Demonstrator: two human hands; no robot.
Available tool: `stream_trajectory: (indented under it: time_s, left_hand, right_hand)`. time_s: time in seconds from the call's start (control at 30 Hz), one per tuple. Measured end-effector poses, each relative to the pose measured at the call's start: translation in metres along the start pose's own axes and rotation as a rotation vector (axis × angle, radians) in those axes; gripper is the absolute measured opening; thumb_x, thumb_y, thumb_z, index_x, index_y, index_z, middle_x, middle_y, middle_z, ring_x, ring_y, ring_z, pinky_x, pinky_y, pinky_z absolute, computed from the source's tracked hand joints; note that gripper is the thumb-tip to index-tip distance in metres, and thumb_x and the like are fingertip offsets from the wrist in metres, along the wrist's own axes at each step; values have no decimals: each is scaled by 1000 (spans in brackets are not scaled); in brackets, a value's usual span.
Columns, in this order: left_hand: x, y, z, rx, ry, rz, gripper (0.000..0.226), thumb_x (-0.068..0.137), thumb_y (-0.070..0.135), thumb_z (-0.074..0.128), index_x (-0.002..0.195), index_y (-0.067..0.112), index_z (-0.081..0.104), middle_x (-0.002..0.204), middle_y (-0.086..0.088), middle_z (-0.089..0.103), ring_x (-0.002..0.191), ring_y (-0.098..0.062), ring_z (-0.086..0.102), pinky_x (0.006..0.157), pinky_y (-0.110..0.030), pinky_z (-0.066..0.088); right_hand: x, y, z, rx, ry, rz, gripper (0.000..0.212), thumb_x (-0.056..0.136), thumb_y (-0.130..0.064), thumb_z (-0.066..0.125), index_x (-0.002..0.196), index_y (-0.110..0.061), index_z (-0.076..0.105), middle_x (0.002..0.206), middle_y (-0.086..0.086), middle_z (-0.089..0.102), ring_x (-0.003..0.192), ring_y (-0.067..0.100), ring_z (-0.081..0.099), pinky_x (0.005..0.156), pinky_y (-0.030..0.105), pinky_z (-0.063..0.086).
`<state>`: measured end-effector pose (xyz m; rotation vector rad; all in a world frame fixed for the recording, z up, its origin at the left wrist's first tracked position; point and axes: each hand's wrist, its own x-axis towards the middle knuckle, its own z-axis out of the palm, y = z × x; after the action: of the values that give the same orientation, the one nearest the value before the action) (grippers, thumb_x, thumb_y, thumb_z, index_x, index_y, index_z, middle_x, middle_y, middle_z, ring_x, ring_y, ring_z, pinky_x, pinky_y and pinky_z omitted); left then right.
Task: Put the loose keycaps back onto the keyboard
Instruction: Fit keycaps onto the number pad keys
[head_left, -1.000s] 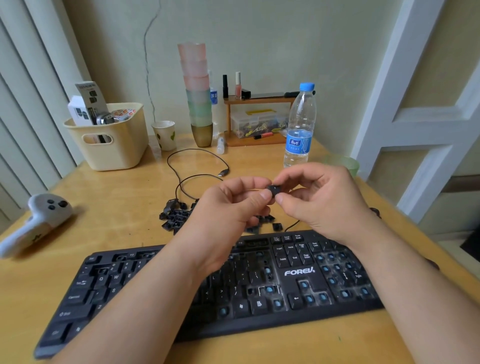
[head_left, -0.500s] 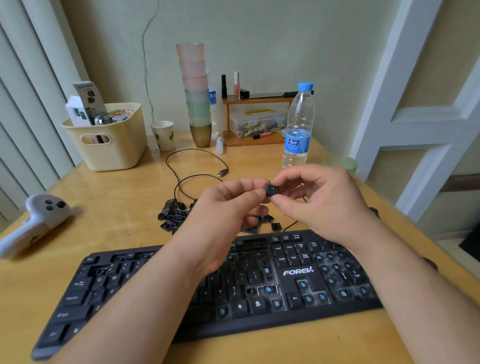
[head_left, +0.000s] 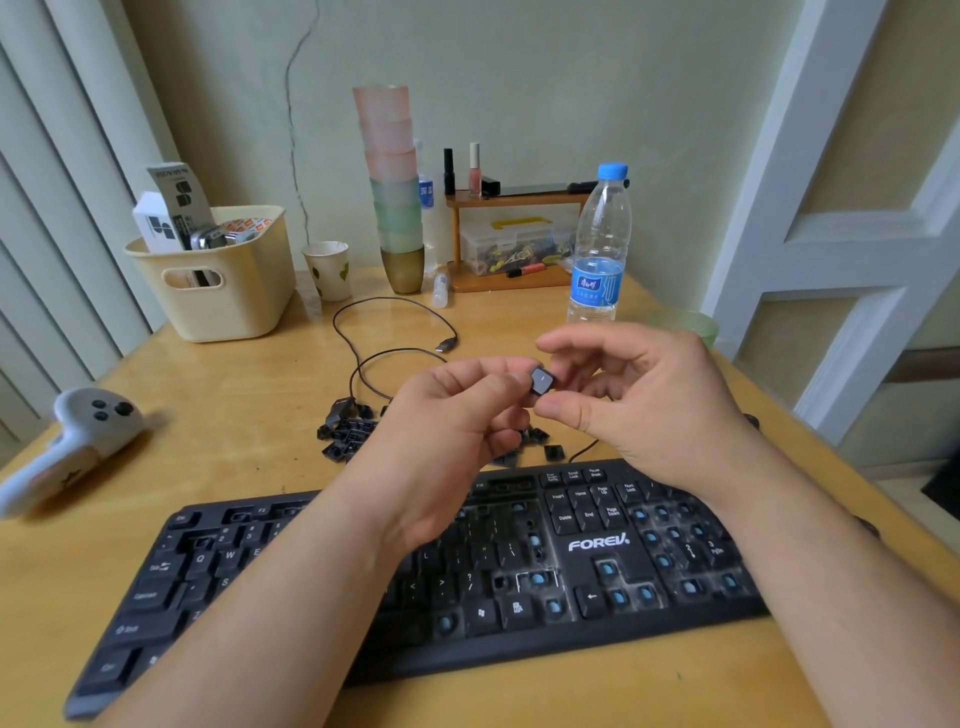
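Observation:
A black keyboard (head_left: 597, 545) lies across the near part of the wooden desk, with many caps missing and blue switch stems showing on its right side. Above it, both hands meet around one small black keycap (head_left: 541, 381). My right hand (head_left: 639, 405) pinches the keycap between thumb and fingers. My left hand (head_left: 447, 436) touches it with thumb and fingertips from the left. A heap of loose black keycaps (head_left: 345, 434) lies on the desk behind the keyboard, partly hidden by my left hand.
A white game controller (head_left: 78, 441) lies at the left edge. At the back stand a cream basket (head_left: 218, 291), a paper cup (head_left: 328, 270), stacked cups (head_left: 395, 192), a small wooden shelf (head_left: 514, 234) and a water bottle (head_left: 600, 249). A black cable (head_left: 395, 332) loops behind the keycaps.
The keycap has been turned between the fingers, so its top face now shows. Both hands have stayed in about the same place above the keyboard.

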<state>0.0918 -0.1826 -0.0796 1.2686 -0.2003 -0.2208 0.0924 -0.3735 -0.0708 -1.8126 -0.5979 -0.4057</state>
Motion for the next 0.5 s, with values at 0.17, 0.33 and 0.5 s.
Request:
stream_trajectory:
  time_s: [0.17,0.33,0.5]
  left_hand:
    - [-1,1,1,-38,-20,-16,16,100,9,62,106,8,77,83,-3,68,68,-9,55,70,-26,49]
    - [-2,3,1,-106,-49,-54,23,100,7,59,117,3,74,83,-5,69,69,-10,59,67,-24,51]
    - [-1,4,2,-134,-39,-60,21,100,8,60,115,6,73,83,-3,70,70,-11,61,67,-24,53]
  right_hand:
    - [1,2,0,-41,-12,-32,48,75,-4,89,111,-33,76,94,-2,71,86,19,69,75,43,61]
    - [1,3,0,-47,-12,-56,42,76,1,87,102,-31,77,95,-3,74,85,17,70,74,38,60]
    - [1,3,1,18,8,-27,28,68,-18,90,89,-29,75,88,-3,75,82,18,72,76,42,62]
